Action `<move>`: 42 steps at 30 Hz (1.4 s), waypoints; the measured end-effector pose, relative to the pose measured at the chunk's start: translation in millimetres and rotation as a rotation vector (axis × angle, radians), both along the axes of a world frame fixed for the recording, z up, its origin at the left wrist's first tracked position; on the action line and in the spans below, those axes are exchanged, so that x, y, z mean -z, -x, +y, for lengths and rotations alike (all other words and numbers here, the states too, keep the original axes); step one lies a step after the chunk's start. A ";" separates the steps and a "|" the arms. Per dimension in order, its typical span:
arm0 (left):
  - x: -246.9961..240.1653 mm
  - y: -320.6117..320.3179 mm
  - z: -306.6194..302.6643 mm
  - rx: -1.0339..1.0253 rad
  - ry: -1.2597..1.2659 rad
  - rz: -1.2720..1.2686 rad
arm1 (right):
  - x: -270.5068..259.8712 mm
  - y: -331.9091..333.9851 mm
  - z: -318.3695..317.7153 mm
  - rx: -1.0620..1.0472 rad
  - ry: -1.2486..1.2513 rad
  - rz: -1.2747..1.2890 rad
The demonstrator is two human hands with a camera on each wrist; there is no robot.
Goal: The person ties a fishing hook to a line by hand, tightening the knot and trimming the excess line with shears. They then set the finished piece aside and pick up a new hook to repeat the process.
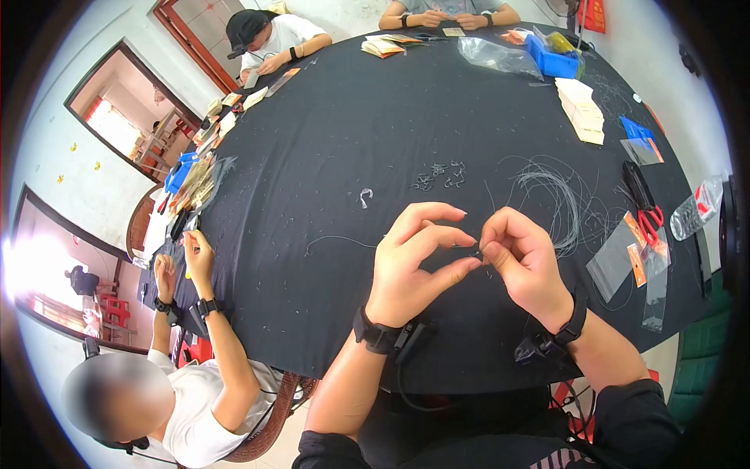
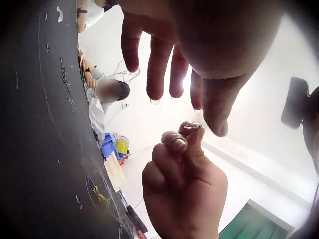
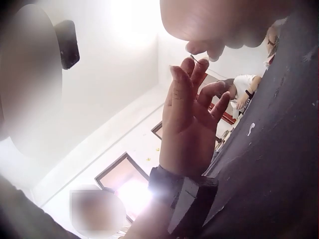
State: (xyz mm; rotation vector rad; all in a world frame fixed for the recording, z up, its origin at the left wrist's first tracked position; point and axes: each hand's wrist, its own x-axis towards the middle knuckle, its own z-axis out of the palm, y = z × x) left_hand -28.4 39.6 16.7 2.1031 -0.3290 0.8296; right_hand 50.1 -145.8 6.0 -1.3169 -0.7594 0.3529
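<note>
With right hand [image 1: 525, 259], pinching a tiny piece [image 3: 196, 59], likely a hook, above the bench [image 1: 328, 133], seemingly for steadiness; with left hand [image 1: 410, 264] close beside, fingers and thumb apart, gripping nothing visible, perhaps for clearance. Near, apparently for easy reach: loose hooks [image 1: 440, 170], coiled line [image 1: 576, 219].

A person wears a black top with short, loose sleeves [image 1: 641, 410] and a striped patch [image 1: 558, 460] low on its front. Black straps [image 1: 379, 336] circle both wrists, each bearing a small dark camera unit [image 1: 533, 349]. A black cable [image 1: 401, 383] loops over the table's [image 1: 469, 371] near edge.
</note>
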 end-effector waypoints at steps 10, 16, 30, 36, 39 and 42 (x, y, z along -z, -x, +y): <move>-1.3 1.8 -0.4 -0.066 -0.030 -0.030 | -2.4 0.3 2.6 -0.075 -0.085 0.130; -1.0 1.7 -0.8 -0.058 0.031 -0.013 | -5.8 0.6 -0.1 -0.049 -0.006 0.062; -1.4 2.6 -2.4 -0.045 0.061 0.022 | -7.6 -5.4 -4.6 0.016 0.046 -0.135; -1.7 3.2 -2.2 -0.034 0.073 0.028 | -8.2 -5.9 -6.1 -0.006 0.047 -0.118; -1.2 2.8 -1.8 -0.026 0.070 0.018 | -8.6 -6.5 -6.8 -0.020 0.047 -0.106; -1.2 2.3 -1.4 -0.017 0.067 0.014 | -8.7 -7.0 -6.9 -0.030 0.044 -0.095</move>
